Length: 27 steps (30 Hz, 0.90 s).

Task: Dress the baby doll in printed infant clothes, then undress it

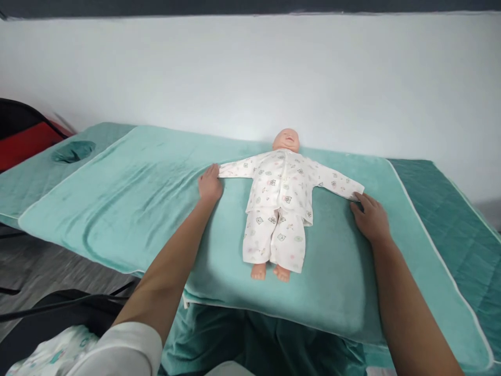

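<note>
A baby doll lies on its back, head toward the wall and bare feet toward me. It wears a white printed long-sleeved top and matching trousers. Both sleeves are stretched out to the sides, and no doll hands show at the cuffs. My left hand is closed on the cuff of the sleeve on the left. At the other cuff, my right hand pinches the sleeve's end between thumb and fingers.
A teal cover with soft wrinkles spreads over the bed, which has a face hole at its left end. The white wall stands right behind. At lower left, a printed cloth lies on a black chair.
</note>
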### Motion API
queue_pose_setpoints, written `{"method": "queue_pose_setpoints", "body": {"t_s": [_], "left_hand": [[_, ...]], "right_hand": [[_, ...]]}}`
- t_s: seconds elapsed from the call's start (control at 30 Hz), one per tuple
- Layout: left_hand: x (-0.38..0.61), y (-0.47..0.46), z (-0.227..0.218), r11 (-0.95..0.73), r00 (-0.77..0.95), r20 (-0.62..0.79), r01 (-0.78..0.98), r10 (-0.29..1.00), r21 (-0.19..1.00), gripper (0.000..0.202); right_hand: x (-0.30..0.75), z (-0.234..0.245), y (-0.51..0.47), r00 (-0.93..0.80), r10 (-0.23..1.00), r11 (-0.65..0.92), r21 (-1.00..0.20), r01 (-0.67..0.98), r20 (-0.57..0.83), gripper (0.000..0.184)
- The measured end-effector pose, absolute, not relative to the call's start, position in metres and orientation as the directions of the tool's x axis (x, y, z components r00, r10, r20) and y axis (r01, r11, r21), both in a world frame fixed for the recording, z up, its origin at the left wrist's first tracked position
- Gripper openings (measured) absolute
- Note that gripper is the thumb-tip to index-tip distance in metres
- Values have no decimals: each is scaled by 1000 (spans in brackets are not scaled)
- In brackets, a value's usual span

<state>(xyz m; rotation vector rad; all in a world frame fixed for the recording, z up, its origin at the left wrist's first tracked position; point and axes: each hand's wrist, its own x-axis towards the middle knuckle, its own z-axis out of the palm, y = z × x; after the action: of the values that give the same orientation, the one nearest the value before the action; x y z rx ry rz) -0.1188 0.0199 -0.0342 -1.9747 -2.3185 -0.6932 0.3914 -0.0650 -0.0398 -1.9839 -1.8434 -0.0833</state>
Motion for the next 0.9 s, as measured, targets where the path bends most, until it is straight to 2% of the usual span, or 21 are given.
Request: {"method": "queue_pose_setpoints", "body": {"t_s": [0.2, 0.57, 0.73, 0.9], "left_hand": [[-124, 20, -37, 111, -217, 340, 946, 915, 305, 60], [-130, 15, -42, 58, -178, 337, 940, 924, 337, 67], [-132, 14, -41, 5, -151, 332, 915, 931, 403, 64], [-134, 18, -42, 7, -163, 315, 897, 935, 442, 65]], "right_hand": [[391, -40, -65, 139, 941, -52, -276, 960, 308, 54], [393, -48, -55, 179, 874, 36, -429, 903, 451, 51], [387, -43, -54, 127, 894, 62, -399, 915, 429, 58], [375, -36, -52, 154, 945, -65, -294, 953, 290, 63]]}}
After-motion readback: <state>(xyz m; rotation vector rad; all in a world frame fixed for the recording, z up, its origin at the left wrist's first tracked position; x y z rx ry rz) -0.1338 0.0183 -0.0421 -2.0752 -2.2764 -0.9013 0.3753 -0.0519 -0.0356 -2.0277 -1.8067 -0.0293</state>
